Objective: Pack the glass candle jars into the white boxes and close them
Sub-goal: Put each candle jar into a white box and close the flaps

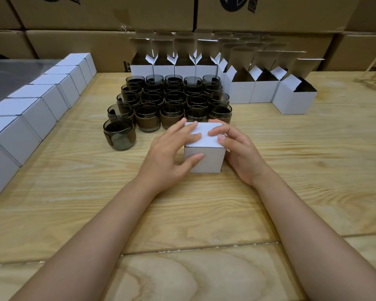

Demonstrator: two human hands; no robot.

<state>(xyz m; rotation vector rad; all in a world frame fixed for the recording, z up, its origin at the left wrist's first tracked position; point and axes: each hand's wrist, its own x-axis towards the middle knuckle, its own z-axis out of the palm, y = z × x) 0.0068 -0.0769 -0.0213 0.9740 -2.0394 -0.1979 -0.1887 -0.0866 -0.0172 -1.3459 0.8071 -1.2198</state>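
My left hand (172, 155) and right hand (240, 153) clasp the white box (206, 159) mid-tabletop (302, 170), fingers on its closed lid. It is matte cardboard, cube-shaped and sharp-cornered. Smoky glass candle jars (174, 101), brown-banded, cluster just behind. Pale grained wood stretches rightward and toward me.

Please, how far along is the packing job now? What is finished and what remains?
Done: a row of closed white boxes stands along the left. In hand: the left hand and right hand grip one white box in front, its lid down flat. Left: many glass jars stand unpacked in a cluster, and open boxes wait behind and to their right. Much remains.
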